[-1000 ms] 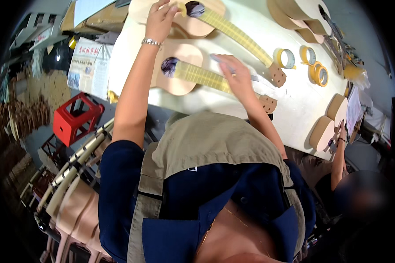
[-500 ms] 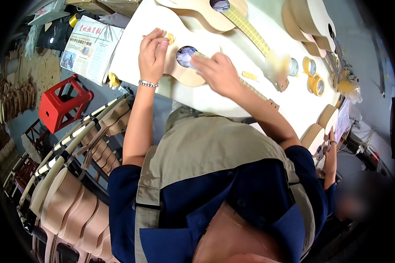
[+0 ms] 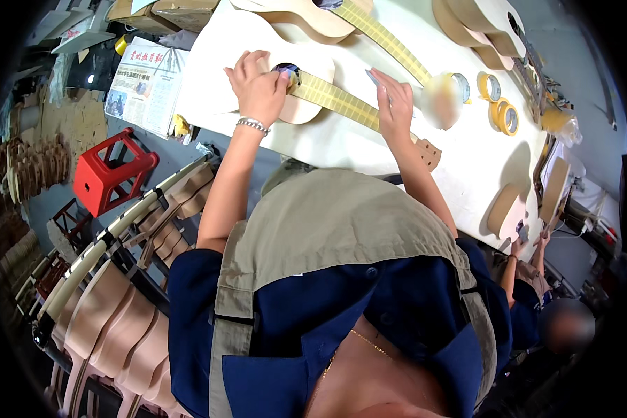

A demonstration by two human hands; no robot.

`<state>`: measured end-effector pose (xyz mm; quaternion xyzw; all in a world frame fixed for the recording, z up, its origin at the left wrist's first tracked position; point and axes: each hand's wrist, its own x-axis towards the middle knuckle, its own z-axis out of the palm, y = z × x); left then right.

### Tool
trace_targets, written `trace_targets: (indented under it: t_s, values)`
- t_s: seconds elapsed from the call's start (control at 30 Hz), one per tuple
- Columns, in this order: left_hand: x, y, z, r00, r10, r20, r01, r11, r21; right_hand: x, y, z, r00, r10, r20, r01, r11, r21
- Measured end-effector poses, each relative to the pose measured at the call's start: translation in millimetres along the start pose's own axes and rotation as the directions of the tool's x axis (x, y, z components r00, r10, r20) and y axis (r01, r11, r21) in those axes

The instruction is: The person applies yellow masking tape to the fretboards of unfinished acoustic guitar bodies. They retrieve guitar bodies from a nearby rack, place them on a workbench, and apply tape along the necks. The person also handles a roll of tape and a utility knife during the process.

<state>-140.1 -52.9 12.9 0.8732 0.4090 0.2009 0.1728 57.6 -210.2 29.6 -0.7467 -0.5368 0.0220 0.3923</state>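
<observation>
A small unfinished guitar (image 3: 306, 110) of pale wood lies on the white table in front of me. Yellow tape covers its fingerboard (image 3: 341, 103), and purplish stuff shows in its sound hole. My left hand (image 3: 259, 92) rests on the guitar body, fingers spread, its thumb at the sound hole's edge. Beyond the taped neck, toward the headstock (image 3: 428, 155), my right hand (image 3: 396, 108) is raised. Its fingers pinch a thin grey-blue sheet (image 3: 373, 78), seen almost edge-on.
Another taped guitar (image 3: 306, 21) lies farther back. Rolls of yellow tape (image 3: 503, 115) sit to the right. A newspaper stack (image 3: 143, 83), red stool (image 3: 111, 171) and rack of guitar bodies (image 3: 111, 327) stand left. A co-worker's hands (image 3: 519, 245) hold a guitar body at right.
My right hand has left the sound hole and moved right. My left hand has shifted right, its thumb now at the hole. At right, the co-worker's guitar bodies have moved apart.
</observation>
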Motion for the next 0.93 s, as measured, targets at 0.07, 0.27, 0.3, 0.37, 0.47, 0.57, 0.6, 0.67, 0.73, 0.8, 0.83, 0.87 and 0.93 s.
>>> trace_targets:
  t_s: [0.07,0.27,0.3,0.37,0.47,0.57,0.6,0.67,0.73,0.8,0.83,0.87,0.93]
  values:
    - [3.5,5.8,10.6,0.999,-0.046,0.003,0.046,0.997,0.058,-13.8,9.8,-0.7,1.0,-0.014,-0.019,0.014,1.0,-0.022]
    - [10.1,11.7,6.4,0.988,-0.078,0.132,0.084,0.995,-0.044,-29.1,10.2,7.2,0.999,-0.053,-0.012,0.053,0.998,-0.022]
    - [9.5,11.7,6.1,0.987,-0.095,0.128,0.099,0.995,-0.03,-29.1,10.0,7.5,0.998,-0.053,-0.017,0.053,0.998,-0.022]
    - [11.1,10.0,8.2,0.984,-0.129,0.121,0.13,0.992,-0.003,-28.8,8.8,7.2,0.998,-0.061,-0.008,0.061,0.998,0.0]
    - [9.4,-0.8,16.2,0.991,-0.085,0.105,0.072,0.99,0.123,-31.4,11.9,6.7,0.998,-0.063,0.009,0.063,0.998,0.001]
    - [10.0,-16.4,21.2,0.997,-0.009,0.076,0.005,0.999,0.053,-30.8,10.0,7.9,0.997,-0.074,0.011,0.074,0.997,-0.019]
    - [10.9,-12.5,14.2,0.994,-0.011,0.112,0.008,0.999,0.033,-30.8,10.5,9.2,0.997,-0.077,0.013,0.077,0.997,-0.031]
    - [11.2,0.8,-3.2,0.982,-0.013,0.189,0.015,1.0,-0.012,-32.3,11.2,10.6,0.997,-0.075,0.017,0.076,0.996,-0.049]
    - [10.2,-3.9,1.5,0.985,-0.036,0.169,0.024,0.997,0.074,-31.1,9.0,9.7,0.997,-0.076,0.034,0.078,0.995,-0.065]
    - [10.5,-4.0,2.3,0.983,-0.061,0.171,0.038,0.99,0.133,-30.1,9.1,10.4,0.996,-0.083,0.027,0.084,0.994,-0.068]
    - [11.5,-1.5,1.7,0.98,-0.075,0.183,0.048,0.988,0.149,-30.3,9.2,10.3,0.996,-0.085,0.024,0.087,0.994,-0.071]
    - [12.9,1.5,0.6,0.977,-0.089,0.195,0.057,0.985,0.165,-30.9,8.9,9.9,0.996,-0.079,0.031,0.081,0.993,-0.081]
    - [21.3,18.7,-13.6,0.937,-0.155,0.314,0.066,0.959,0.275,-32.5,8.0,10.0,0.997,-0.064,0.038,0.068,0.992,-0.103]
